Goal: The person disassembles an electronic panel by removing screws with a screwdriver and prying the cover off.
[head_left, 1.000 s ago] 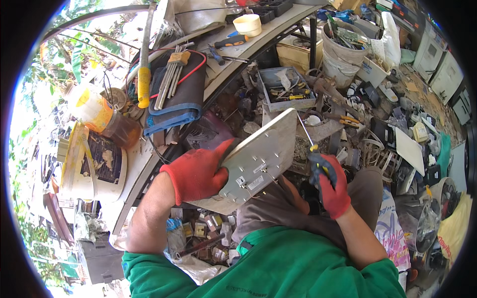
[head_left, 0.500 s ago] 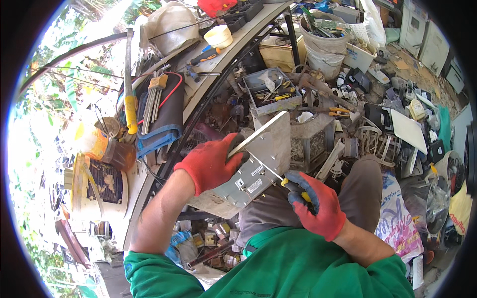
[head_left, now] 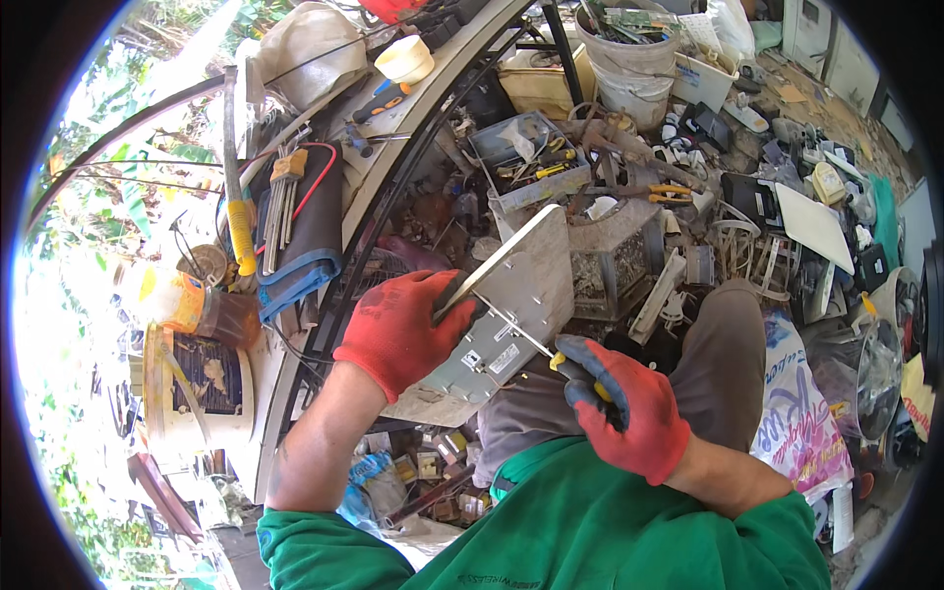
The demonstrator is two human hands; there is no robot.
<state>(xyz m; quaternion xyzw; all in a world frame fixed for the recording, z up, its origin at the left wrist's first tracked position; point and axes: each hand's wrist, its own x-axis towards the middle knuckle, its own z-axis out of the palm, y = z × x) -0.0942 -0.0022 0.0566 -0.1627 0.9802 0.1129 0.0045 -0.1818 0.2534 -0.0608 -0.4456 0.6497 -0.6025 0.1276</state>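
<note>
My left hand [head_left: 405,326], in a red glove with dark fingertips, grips the edge of a flat grey metal panel [head_left: 511,285]. The panel stands tilted above my lap, its face dotted with small studs and bearing two white labels. In my right hand [head_left: 629,405], gloved the same way, is a screwdriver [head_left: 563,362] with a yellow and black handle. Its thin shaft slants up and left across the panel's face, toward the fingers of my left hand. Whether the tip sits on a screw is too small to tell.
At the left runs a workbench [head_left: 379,147] with an orange-and-black handled tool [head_left: 382,102], a yellow-handled bar [head_left: 239,231] and a dark cloth roll [head_left: 317,211]. A grey tool tray [head_left: 541,187], a white bucket [head_left: 629,79] and piled scrap lie ahead. A printed plastic bag [head_left: 801,423] stands at my right.
The panel and both hands have shifted slightly left in the picture, and the view has moved a little. My grip on the panel and on the screwdriver stays the same.
</note>
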